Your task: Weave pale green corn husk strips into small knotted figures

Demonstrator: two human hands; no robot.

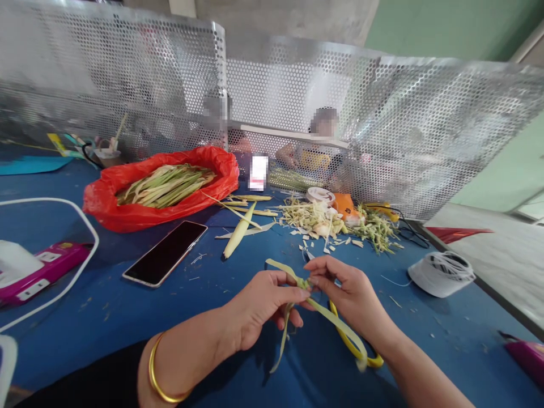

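Pale green leaf strips (342, 324) cross and meet in a small knot between my hands, their ends hanging down over the table. My left hand (272, 300) is closed, thumb and fingers pinching the strips just left of the knot. On the other side, my right hand (346, 289) pinches at the knot with its fingertips. Scissors with a yellow loop handle (376, 360) are tucked in that same hand; a metal tip shows above the fingers. Most of the scissors is hidden by the palm.
Behind lie a pale pointed husk (240, 231), a heap of trimmings (314, 220), and a red bag (100, 205) of leaf strips. A phone (165, 253) and purple power strip (46, 272) are left, a white cord spool (442, 275) right. Perforated metal screens (280, 79) stand behind; people sit beyond.
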